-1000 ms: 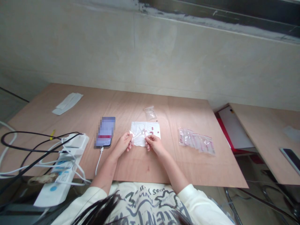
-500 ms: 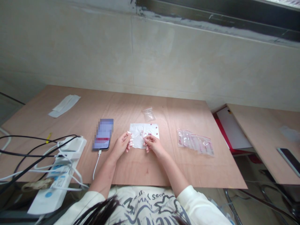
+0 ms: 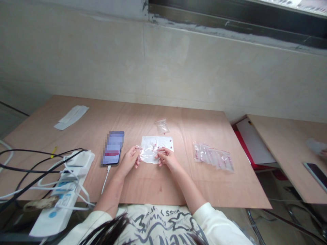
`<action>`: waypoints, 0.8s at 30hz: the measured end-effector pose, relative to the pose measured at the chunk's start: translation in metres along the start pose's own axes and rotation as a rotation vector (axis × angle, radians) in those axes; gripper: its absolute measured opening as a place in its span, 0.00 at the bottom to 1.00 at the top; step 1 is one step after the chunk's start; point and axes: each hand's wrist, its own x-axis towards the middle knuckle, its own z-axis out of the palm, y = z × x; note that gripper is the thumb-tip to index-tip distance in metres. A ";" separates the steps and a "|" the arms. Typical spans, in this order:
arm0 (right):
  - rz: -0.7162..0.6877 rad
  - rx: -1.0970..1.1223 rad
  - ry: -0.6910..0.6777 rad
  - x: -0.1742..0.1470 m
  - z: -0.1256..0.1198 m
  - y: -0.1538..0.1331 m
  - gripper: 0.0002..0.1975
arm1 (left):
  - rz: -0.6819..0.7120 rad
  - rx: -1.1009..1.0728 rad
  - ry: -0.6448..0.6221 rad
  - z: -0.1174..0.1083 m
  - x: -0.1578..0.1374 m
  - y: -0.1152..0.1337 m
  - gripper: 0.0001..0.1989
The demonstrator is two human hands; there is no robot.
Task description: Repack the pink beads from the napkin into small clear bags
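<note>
My left hand [image 3: 130, 157] is closed in a pinch on the left edge of a small clear plastic bag [image 3: 147, 153]. The bag stretches over a white sheet of paper [image 3: 165, 140]. At its right end, my right hand [image 3: 165, 156] is closed too, thumb and fingers pressed together on the bag beside a few small reddish beads [image 3: 154, 145]. More loose beads [image 3: 171, 140] lie at the sheet's right side. Behind the paper rests another clear zip bag [image 3: 162, 126], with a bead close to its lower edge.
Several filled clear bags [image 3: 213, 156] overlap to the right. A phone [image 3: 112, 148] with a charging cable lies left, beside a power strip [image 3: 61, 194] with tangled cords. A folded white tissue [image 3: 71, 117] is at back left. Another person's hand [image 3: 324, 153] shows over the neighbouring table.
My left hand has shifted slightly left, and more of the clear bag shows between my hands. My right hand stays nearly in place. Another person's hand has appeared at the right edge.
</note>
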 end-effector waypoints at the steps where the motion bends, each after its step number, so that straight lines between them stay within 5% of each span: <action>1: 0.005 0.000 0.006 0.001 0.000 0.000 0.19 | -0.006 0.001 -0.002 0.000 0.001 0.001 0.14; 16: -0.046 0.038 0.054 0.000 0.001 -0.001 0.18 | -0.028 -0.134 0.024 0.002 -0.005 0.005 0.15; 24: -0.133 0.163 0.350 -0.012 -0.021 -0.004 0.12 | -0.054 -0.265 0.104 -0.002 -0.016 -0.006 0.16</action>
